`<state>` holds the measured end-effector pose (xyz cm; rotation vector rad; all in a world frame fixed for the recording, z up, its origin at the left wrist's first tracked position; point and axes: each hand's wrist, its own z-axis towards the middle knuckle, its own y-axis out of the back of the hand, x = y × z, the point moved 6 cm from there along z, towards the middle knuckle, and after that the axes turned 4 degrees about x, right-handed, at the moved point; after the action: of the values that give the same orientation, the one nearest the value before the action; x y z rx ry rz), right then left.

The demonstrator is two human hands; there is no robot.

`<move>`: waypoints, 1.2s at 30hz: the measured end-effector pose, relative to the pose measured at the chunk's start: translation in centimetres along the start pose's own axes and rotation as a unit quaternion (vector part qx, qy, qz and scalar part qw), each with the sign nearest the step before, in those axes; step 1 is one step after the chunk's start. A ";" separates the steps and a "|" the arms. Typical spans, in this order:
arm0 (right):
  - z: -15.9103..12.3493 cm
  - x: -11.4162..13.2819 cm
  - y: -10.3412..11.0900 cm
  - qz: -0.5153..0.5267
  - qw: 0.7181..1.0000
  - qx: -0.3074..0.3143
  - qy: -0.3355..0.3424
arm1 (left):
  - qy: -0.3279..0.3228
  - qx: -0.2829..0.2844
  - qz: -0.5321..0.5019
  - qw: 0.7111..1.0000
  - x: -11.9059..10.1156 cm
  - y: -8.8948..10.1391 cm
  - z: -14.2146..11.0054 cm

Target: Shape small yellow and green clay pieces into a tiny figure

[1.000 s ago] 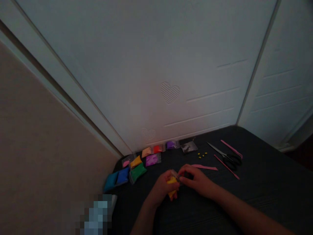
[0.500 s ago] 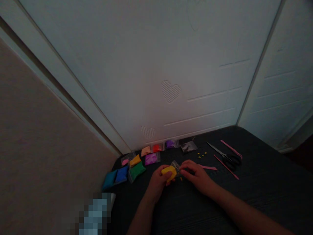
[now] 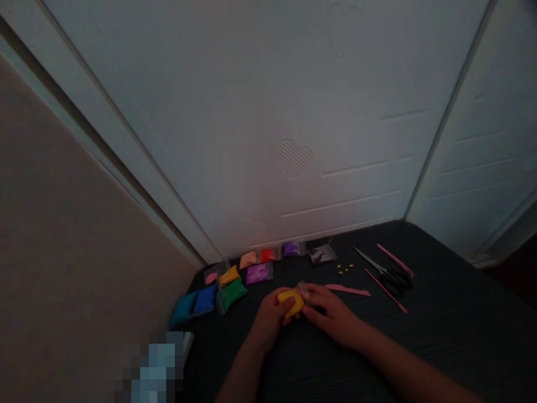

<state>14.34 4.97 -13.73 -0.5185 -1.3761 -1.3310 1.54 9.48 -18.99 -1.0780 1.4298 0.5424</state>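
My left hand [image 3: 272, 311] is closed around a small bag of yellow modelling clay [image 3: 290, 303], thumb lying across its front. My right hand [image 3: 329, 308] comes in from the right, its fingers closed on the bag's clear upper edge; the exact grip is partly hidden. Just behind my right hand a flat pink strip tool [image 3: 348, 290] lies on the table. A few small yellow bits [image 3: 345, 268] are scattered beyond it.
Several clay bags stand along the back left, among them green [image 3: 232, 295], blue [image 3: 205, 299], red [image 3: 269, 255] and purple [image 3: 292, 248]. A grey bag [image 3: 322, 254] lies further right. Black-handled scissors [image 3: 394, 280] and pink tools [image 3: 396, 260] lie at right. A white panel [image 3: 268, 101] rises behind the table.
My right hand has moved slightly left, closer against the clear top of the yellow clay bag. A yellow bit seen below it before is now out of sight. The left hand keeps its hold.
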 end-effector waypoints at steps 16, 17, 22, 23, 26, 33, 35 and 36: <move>0.1 -0.7 0.0 0.013 0.999 -0.029 -0.022 | -0.007 -0.023 -0.012 1.000 -0.1 1.1 0.1; 0.1 -0.8 0.0 0.014 0.999 -0.028 -0.023 | -0.005 -0.021 -0.011 1.000 0.0 1.2 0.1; 0.2 -0.5 0.1 0.019 0.999 -0.022 -0.025 | -0.002 -0.010 0.003 1.000 0.3 0.8 0.3; 0.2 -0.4 0.1 0.019 0.999 -0.021 -0.026 | -0.004 -0.009 0.007 1.000 0.3 0.7 0.3; 0.2 -0.3 0.1 0.047 0.998 -0.020 -0.027 | -0.005 -0.003 0.027 1.000 0.1 0.3 0.1; 0.3 -1.7 0.6 0.110 0.989 -0.078 -0.057 | -0.004 -0.015 0.088 0.996 -0.4 0.1 0.0; 0.2 -2.0 0.8 0.117 0.987 -0.091 -0.065 | -0.001 -0.022 0.105 0.994 -0.8 0.1 0.0; 0.2 -2.0 0.9 0.121 0.986 -0.097 -0.068 | 0.001 -0.025 0.113 0.993 -0.9 0.0 -0.1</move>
<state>15.67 6.17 -15.10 -0.8930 -1.2536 -1.2536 1.38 9.68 -18.09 -0.9608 1.5582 0.7425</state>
